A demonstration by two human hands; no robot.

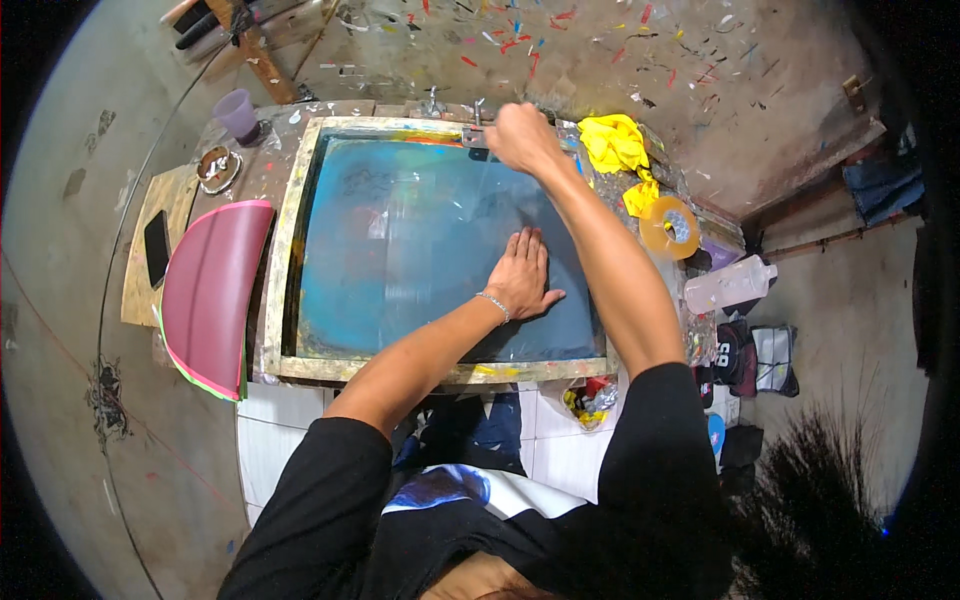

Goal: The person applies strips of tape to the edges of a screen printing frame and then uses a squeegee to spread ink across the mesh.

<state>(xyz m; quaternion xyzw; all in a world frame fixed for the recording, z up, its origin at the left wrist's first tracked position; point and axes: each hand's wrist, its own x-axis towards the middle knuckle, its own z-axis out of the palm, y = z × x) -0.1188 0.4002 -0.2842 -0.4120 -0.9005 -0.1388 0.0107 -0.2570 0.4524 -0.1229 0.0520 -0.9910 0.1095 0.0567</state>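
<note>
A wooden-framed printing screen (284, 250) with blue-stained mesh lies in front of me on the table. My left hand (521, 277) is flat on the right half of its mesh, fingers spread. At the far edge of the frame, my right hand (522, 137) is closed in a fist. Whatever it may grip is hidden under the fingers. Just left of that fist is a metal clamp (477, 137) on the frame's far rail, with upright bolts (432, 101) behind it.
On the left lie a pink curved sheet (215, 290), a phone (156, 248), a purple cup (235, 113) and a round tin (217, 170). A yellow cloth (612, 143), a tape roll (668, 227) and a clear bottle (728, 284) are on the right. A paint-flecked wall (590, 50) rises behind.
</note>
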